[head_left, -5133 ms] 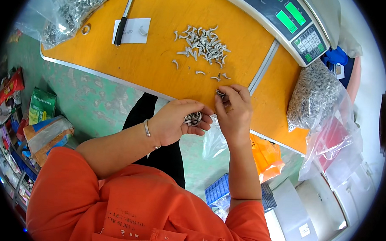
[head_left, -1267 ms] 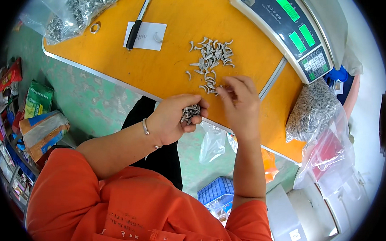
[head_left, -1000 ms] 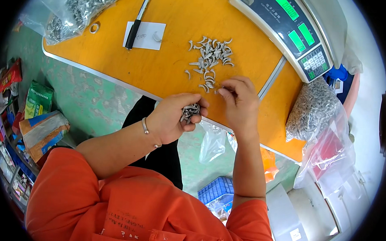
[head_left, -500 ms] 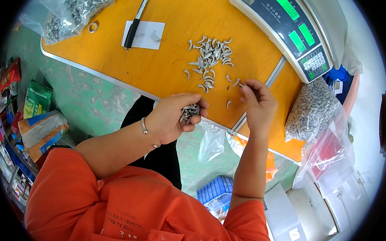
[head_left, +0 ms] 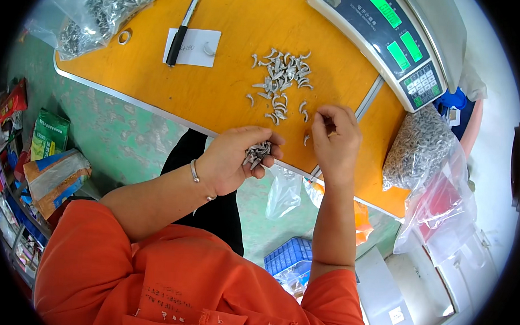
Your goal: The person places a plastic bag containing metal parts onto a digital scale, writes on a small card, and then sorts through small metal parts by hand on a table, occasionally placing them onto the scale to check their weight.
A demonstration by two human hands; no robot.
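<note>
My left hand (head_left: 233, 153) is cupped, palm up, at the table's front edge, its fingers curled round a handful of small curved grey metal pieces (head_left: 257, 154). To its right, my right hand (head_left: 338, 136) hovers low over the tabletop with thumb and fingers drawn together. Whatever is between those fingertips, if anything, is hidden. A loose pile of the same metal pieces (head_left: 283, 74) lies on the yellow table beyond both hands. A few single ones are scattered close to the right fingertips, among them one lone curved piece (head_left: 306, 140).
A counting scale (head_left: 390, 47) stands at the back right, with a clear bag of metal pieces (head_left: 419, 148) beside it. Another filled bag (head_left: 99, 19) lies at the back left, near a metal ring (head_left: 124, 37), a marker pen (head_left: 183, 31) and a white paper slip (head_left: 204, 48).
My right hand has shifted left and its fingers have curled in; the piece seen at its fingertips no longer shows. Loose pieces beside it lie further left. The left hand stays put.
</note>
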